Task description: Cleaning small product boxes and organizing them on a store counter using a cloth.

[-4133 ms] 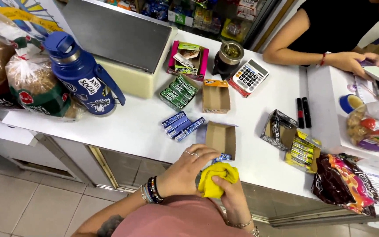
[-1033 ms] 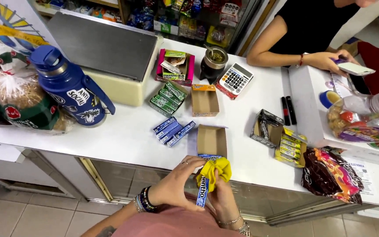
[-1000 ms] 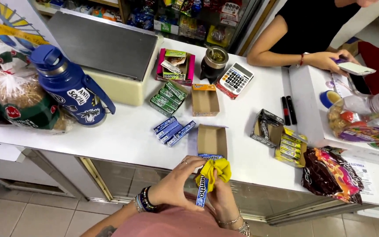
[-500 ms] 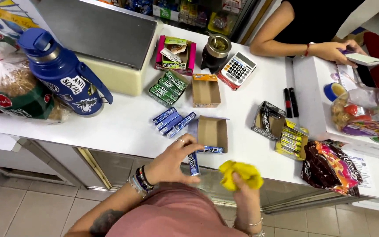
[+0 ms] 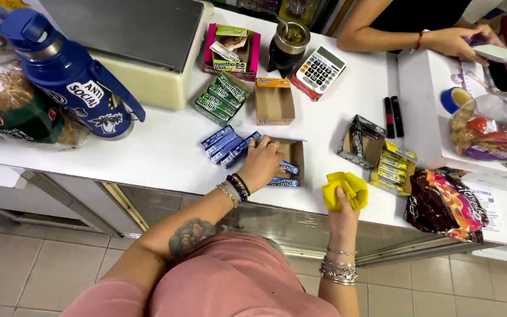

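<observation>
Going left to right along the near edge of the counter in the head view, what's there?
Blue candy rolls → left hand on the small cardboard box → right hand gripping the yellow cloth → dark snack bag.

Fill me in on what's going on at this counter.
A person stands at a white counter. Their left hand rests in a small open cardboard box with blue candy rolls, more of which lie beside it. Their right hand grips a crumpled yellow cloth at the counter's edge. Across the counter, another person's hand holds a phone.
</observation>
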